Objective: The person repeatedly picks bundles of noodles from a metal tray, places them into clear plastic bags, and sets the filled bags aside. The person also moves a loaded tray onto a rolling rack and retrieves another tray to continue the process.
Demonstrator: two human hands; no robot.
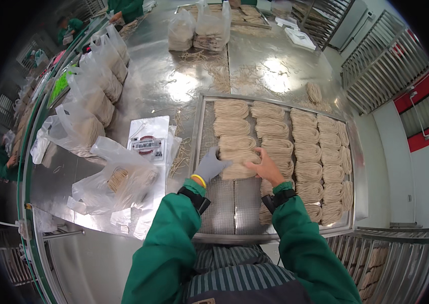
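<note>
A metal mesh tray (214, 205) lies before me with rows of folded bundles of dried noodles (307, 152). In the row at the left, my gloved left hand (211, 166) and my bare right hand (266, 165) grip a noodle bundle (237, 169) from its two sides. This bundle lies at the near end of that row, partly over the one beyond it. To the left of the tray, an open clear plastic bag (138, 186) holds a noodle bundle (118, 179). Beside it lies a stack of printed plastic bags (148, 138).
Filled plastic bags (85, 127) line the left of the steel table (146, 87), by a conveyor. Two more bags (211, 34) stand at the far side, near loose noodle scraps (218, 74). A single bundle (313, 92) lies beyond the tray. Metal racks (385, 64) stand at right.
</note>
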